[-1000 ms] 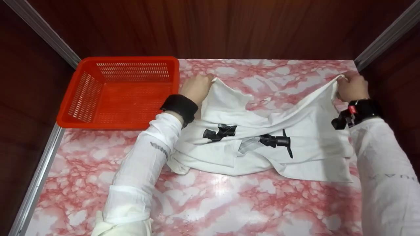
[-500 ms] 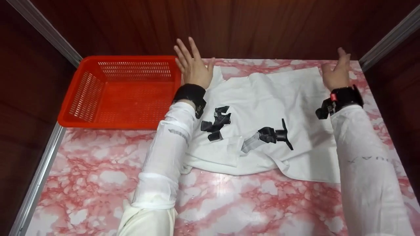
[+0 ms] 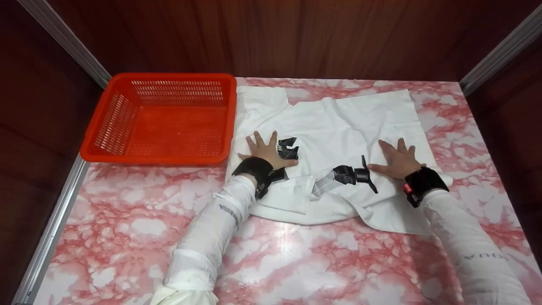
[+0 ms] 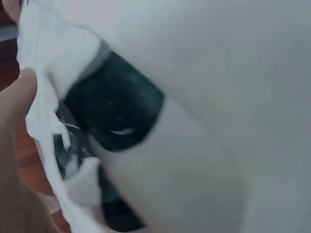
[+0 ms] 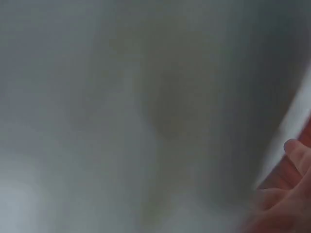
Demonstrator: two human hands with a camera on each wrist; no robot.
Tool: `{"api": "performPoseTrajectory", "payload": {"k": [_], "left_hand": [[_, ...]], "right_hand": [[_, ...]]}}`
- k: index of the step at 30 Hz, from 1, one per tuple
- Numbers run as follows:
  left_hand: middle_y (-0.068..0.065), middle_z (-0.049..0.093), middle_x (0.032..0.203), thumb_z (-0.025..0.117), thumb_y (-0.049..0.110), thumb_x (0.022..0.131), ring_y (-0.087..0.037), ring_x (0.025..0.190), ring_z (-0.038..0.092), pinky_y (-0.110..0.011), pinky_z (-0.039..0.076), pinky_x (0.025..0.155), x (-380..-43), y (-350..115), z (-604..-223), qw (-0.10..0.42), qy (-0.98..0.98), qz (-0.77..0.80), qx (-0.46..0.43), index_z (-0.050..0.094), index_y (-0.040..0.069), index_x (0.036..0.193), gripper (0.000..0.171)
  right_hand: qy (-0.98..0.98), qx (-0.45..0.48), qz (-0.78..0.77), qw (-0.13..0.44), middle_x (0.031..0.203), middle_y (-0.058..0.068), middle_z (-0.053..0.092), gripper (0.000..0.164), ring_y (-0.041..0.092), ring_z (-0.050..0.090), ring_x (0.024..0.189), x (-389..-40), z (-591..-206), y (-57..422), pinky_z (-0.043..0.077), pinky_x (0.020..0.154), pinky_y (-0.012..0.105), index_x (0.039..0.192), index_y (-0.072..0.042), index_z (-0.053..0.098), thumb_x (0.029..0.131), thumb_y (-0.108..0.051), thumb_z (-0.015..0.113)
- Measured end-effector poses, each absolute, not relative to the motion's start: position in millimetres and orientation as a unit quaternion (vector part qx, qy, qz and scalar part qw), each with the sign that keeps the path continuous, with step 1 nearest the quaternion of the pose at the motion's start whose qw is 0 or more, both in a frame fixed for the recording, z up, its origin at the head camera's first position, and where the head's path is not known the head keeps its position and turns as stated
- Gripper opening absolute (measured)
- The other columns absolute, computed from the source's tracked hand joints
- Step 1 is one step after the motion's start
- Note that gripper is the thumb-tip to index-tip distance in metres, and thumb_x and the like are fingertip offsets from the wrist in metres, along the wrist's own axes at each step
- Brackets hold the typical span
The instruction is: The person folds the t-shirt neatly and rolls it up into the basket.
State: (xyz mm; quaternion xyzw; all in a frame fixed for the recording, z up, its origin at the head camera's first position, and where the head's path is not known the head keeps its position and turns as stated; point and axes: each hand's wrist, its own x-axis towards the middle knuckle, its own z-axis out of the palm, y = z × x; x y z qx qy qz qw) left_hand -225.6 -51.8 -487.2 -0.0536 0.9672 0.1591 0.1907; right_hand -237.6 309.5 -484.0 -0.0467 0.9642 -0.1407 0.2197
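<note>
A white T-shirt [image 3: 330, 123] with a black and grey print [image 3: 345, 174] lies spread on the table, its lower edge folded and creased. My left hand [image 3: 267, 151] rests on the shirt's left part with fingers spread, covering some of the print there. In the left wrist view, white cloth with black print patches [image 4: 116, 102] fills most of the picture, the thumb at the left. My right hand [image 3: 396, 161], fingers also spread, lies on the shirt's right part, its thumb close to the print. The right wrist view is mostly blurred cloth, with fingers [image 5: 299, 158] at the right edge.
A red plastic basket [image 3: 159, 160] with slotted walls stands on the left, right beside the shirt's left edge. The table [image 3: 139, 228] has a pink and white marbled top. Dark wood panels [image 3: 338, 38] enclose it at the back and sides.
Both hands have let go of the shirt's far edge, which now lies flat toward the back. They lifted with open fingers, then came down nearer onto the cloth.
</note>
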Motion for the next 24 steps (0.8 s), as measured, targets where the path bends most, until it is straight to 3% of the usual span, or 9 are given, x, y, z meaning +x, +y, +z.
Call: {"api": "performPoseTrajectory", "payload": {"k": [3, 10, 15, 24], "left_hand": [[-0.017, -0.008, 0.158, 0.066, 0.076, 0.062, -0.043, 0.142, -0.008, -0.077, 0.013, 0.097, -227.2, -55.4, -493.3, 0.194, 0.968, 0.151, -0.052, 0.009, 0.036, 0.151, 0.114], [-0.013, -0.012, 0.158, 0.070, 0.077, 0.055, -0.041, 0.142, -0.015, -0.079, 0.006, 0.096, -241.1, -59.0, -502.1, 0.186, 0.972, 0.136, -0.033, 0.008, 0.042, 0.150, 0.118], [-0.011, -0.013, 0.158, 0.071, 0.075, 0.056, -0.040, 0.142, -0.016, -0.079, 0.002, 0.096, -252.7, -61.5, -501.7, 0.189, 0.971, 0.142, -0.026, 0.009, 0.044, 0.149, 0.117], [-0.010, -0.009, 0.159, 0.072, 0.071, 0.060, -0.038, 0.143, -0.011, -0.077, 0.005, 0.099, -260.4, -65.6, -491.0, 0.188, 0.972, 0.141, -0.027, 0.013, 0.042, 0.150, 0.111]], "right_hand": [[0.960, -0.040, -0.127, 0.245, 0.148, 0.033, -0.022, 0.104, 0.062, -0.018, 0.129, -235.3, -488.9, 312.5, 0.005, 0.080, 0.087, 0.153, -0.022, -0.002, 0.078, -0.076, 0.048], [0.959, -0.010, -0.137, 0.248, 0.148, 0.030, -0.026, 0.104, 0.059, -0.022, 0.129, -238.3, -486.7, 311.6, 0.002, 0.080, 0.087, 0.152, -0.026, -0.006, 0.078, -0.076, 0.047], [0.962, 0.002, -0.137, 0.237, 0.148, 0.029, -0.026, 0.106, 0.059, -0.022, 0.129, -245.0, -493.2, 314.1, 0.003, 0.076, 0.088, 0.152, -0.027, -0.005, 0.076, -0.078, 0.048], [0.965, 0.007, -0.137, 0.224, 0.148, 0.033, -0.023, 0.107, 0.063, -0.019, 0.128, -253.6, -497.6, 312.7, 0.006, 0.076, 0.088, 0.152, -0.024, -0.004, 0.076, -0.077, 0.048]]}}
